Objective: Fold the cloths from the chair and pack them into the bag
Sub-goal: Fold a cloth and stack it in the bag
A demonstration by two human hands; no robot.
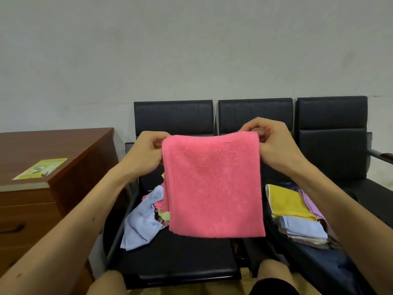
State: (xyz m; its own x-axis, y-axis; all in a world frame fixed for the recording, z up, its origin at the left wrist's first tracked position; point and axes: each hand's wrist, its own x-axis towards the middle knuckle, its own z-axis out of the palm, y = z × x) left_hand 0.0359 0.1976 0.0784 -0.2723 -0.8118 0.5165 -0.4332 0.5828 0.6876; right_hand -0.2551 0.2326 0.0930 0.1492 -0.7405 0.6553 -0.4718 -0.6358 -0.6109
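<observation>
Holding the pink cloth (214, 184) up in the air above the chair (180, 258), apparently doubled over once (judging by the rounded top edge and the layers showing down the left side). Pinching its upper left corner with the left hand (146, 154), fingers curled onto the fabric. Gripping the upper right corner the same way with the right hand (274, 143), thumb and fingers closed on the edge. Hanging flat and square between the two grips, clear of the seat and in front of the loose heap of unfolded cloths (142, 216) on the left seat.

Working, by the look of it, in the middle of folding this one piece, not yet packing it. Judging the whole task as partly done: seeing a yellow cloth (287, 201), a light blue cloth (302, 228) and a lilac cloth (308, 201) lying folded in the open dark bag (336, 267) on the next seat to the right, with several pieces waiting in the heap.

Probably needing one more fold next: bringing the two held corners together to halve the width, matching the edges to avoid a skewed packet. Then carrying it right and laying it on the stack in the bag without ruffling the folded ones.
</observation>
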